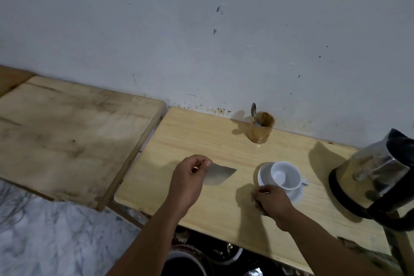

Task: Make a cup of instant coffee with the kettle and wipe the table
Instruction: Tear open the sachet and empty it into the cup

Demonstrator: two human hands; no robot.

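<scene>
My left hand (190, 180) pinches a flat silver sachet (218, 173) just above the light wooden table (197, 136). To its right, a white cup (285, 175) stands empty on a white saucer (296, 195). My right hand (272, 200) rests with curled fingers at the saucer's near-left edge, and something small and dark shows under it. A steel and black kettle (378, 177) stands at the far right. Near the wall, a wooden holder (261, 127) has a metal spoon (254, 113) in it.
A second, worn wooden board (67, 132) lies to the left, with a narrow gap between it and the table. A white wall runs behind both. Below the near edge are a marble-patterned floor (56, 237) and dark pots (190, 257).
</scene>
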